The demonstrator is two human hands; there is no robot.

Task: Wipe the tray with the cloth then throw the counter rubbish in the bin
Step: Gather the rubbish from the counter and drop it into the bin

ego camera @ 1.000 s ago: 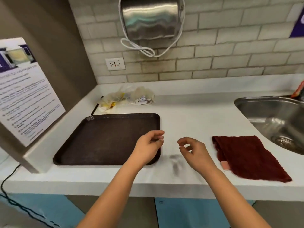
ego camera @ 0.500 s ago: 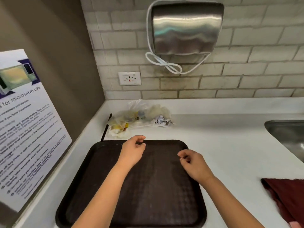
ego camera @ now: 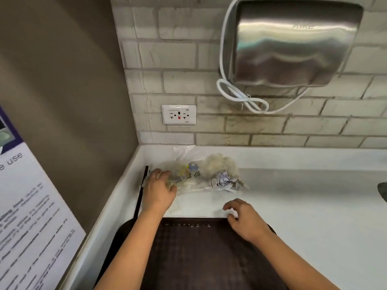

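At the desk's far left, the left hand (ego camera: pixel 160 190) grips the clear rubbish bag (ego camera: pixel 192 176) printed with recycling triangles, while the right hand (ego camera: pixel 244 219) hovers loosely curled and empty over the tray (ego camera: pixel 201 254), beside a poster (ego camera: pixel 31 216) reading "use".

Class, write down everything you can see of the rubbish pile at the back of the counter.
The rubbish pile is a loose heap of crumpled clear plastic wrappers with yellow and blue scraps inside, and a ball of printed paper at its right end. It lies on the white counter against the back upstand, beyond the dark tray. The left hand rests on its left end; the right hand is apart from it.
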